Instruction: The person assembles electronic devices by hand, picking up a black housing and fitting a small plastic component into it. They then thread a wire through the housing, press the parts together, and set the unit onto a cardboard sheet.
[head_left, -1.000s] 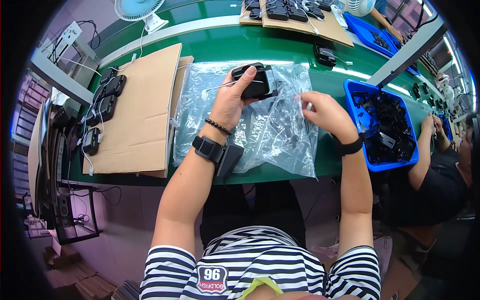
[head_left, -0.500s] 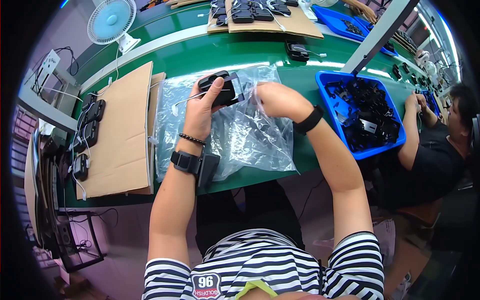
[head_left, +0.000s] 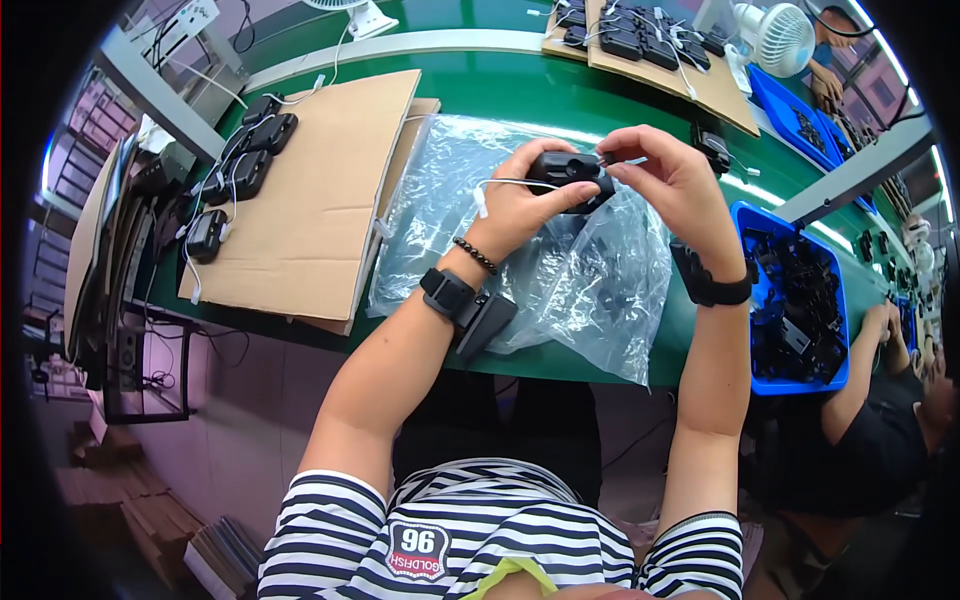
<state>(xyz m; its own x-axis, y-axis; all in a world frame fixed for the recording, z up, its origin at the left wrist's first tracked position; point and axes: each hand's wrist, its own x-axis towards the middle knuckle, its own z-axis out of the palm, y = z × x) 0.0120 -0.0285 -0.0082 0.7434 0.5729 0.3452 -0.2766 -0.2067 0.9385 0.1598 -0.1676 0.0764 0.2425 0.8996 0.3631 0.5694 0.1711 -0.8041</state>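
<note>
Left hand steadies a black unit while right fingertips work at its end

Head view: the black unit (head_left: 557, 165) is at about 1 o'clock from the view's middle, raised over a clear plastic bag (head_left: 600, 290) on the green bench (head_left: 455, 88). The left hand (head_left: 520, 208) is clamped around it, thumb along the near side. The right hand (head_left: 672, 178) comes in from 3 o'clock, thumb and forefinger apparently pinched on a small dark piece (head_left: 608, 159) at the unit's right end. Whether that piece touches or joins the unit, I cannot tell. The hands are close together but do not grip each other.

The step in hand looks like close fingertip work at that end; as I judge it, the next move calls for a firm left hold and fine, light control from the right.

The unit is dark and compact, with rounded edges and a raised, moulded-looking top partly hidden by fingers. A white lead (head_left: 515, 181) crosses toward 9 o'clock, its pale connector (head_left: 480, 203) dangling at 8 o'clock from the unit. A blue tray (head_left: 742, 212) of black parts (head_left: 795, 300) sits at 3 o'clock.
</note>
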